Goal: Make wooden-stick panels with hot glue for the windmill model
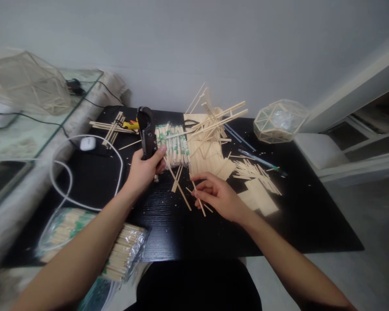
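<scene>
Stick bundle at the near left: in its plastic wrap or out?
In, where visible: shiny, crinkled clear film covers the stick bundle. The left forearm hides its middle; cannot tell there.

My right hand (220,196) has room to slide back toward me over the black tabletop (181,237); ahead, the jutting heap of sticks (218,124) blocks it, and rightward lie loose sticks (253,172). Left of my left hand (144,168), a white cable (122,163) loops across.
</scene>
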The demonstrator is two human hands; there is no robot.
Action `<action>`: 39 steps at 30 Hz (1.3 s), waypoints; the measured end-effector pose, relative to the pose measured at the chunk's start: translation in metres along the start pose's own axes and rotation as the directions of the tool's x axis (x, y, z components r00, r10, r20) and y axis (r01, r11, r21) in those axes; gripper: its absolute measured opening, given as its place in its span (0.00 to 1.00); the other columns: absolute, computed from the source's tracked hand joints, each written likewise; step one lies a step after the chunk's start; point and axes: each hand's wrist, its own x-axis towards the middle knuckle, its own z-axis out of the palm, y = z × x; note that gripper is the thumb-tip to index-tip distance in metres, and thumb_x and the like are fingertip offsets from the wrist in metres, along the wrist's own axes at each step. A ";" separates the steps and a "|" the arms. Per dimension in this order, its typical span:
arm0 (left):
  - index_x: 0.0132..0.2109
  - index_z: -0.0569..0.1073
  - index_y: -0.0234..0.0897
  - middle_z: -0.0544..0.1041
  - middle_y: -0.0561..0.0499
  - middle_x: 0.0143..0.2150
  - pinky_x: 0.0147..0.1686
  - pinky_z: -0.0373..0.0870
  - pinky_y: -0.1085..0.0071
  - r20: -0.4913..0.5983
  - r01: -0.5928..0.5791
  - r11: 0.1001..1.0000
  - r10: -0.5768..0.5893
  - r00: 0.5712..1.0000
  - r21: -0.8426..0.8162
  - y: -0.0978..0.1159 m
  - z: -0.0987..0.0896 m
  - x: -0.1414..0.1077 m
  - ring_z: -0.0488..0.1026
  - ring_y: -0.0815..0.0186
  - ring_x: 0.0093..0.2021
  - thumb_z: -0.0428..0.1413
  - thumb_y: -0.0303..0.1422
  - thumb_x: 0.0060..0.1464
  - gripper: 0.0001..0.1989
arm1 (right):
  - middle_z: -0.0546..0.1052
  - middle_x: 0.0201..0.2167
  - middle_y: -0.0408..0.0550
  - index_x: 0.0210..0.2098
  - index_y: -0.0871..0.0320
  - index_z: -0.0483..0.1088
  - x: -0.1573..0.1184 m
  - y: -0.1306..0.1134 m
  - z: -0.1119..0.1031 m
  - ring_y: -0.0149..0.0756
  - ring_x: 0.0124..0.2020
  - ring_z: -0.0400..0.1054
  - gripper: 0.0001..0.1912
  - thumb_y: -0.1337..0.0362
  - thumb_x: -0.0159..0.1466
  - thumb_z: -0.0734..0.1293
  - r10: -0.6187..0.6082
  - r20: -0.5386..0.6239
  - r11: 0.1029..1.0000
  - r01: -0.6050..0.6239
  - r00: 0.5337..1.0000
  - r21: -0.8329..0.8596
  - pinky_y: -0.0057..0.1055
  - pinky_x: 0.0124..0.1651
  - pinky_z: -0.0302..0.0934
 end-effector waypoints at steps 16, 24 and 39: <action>0.32 0.75 0.35 0.72 0.53 0.23 0.20 0.62 0.76 0.051 -0.033 0.987 0.026 0.998 0.156 0.003 -0.002 -0.003 0.65 0.72 0.20 0.69 0.46 0.54 0.19 | 0.85 0.39 0.49 0.39 0.57 0.82 0.005 0.010 0.005 0.40 0.41 0.80 0.09 0.57 0.66 0.73 -0.132 -0.076 0.959 0.108 0.988 -0.261 0.38 0.49 0.73; 0.31 0.77 0.37 0.77 0.52 0.26 0.34 0.68 0.72 0.293 -0.383 0.791 0.267 0.918 0.477 0.034 0.010 -0.018 0.72 0.67 0.28 0.62 0.39 0.61 0.13 | 0.86 0.42 0.50 0.44 0.55 0.83 0.017 0.028 0.015 0.45 0.45 0.82 0.15 0.52 0.64 0.75 -0.249 -0.089 0.960 0.234 0.964 -0.152 0.42 0.55 0.74; 0.46 0.81 0.40 0.85 0.48 0.41 0.44 0.75 0.67 0.461 -0.521 0.611 0.271 0.845 0.596 0.022 -0.004 -0.065 0.80 0.61 0.39 0.64 0.33 0.59 0.09 | 0.84 0.35 0.46 0.38 0.55 0.81 0.018 0.041 0.016 0.39 0.38 0.79 0.05 0.65 0.69 0.71 -0.440 0.016 0.811 0.405 0.898 -0.422 0.32 0.46 0.68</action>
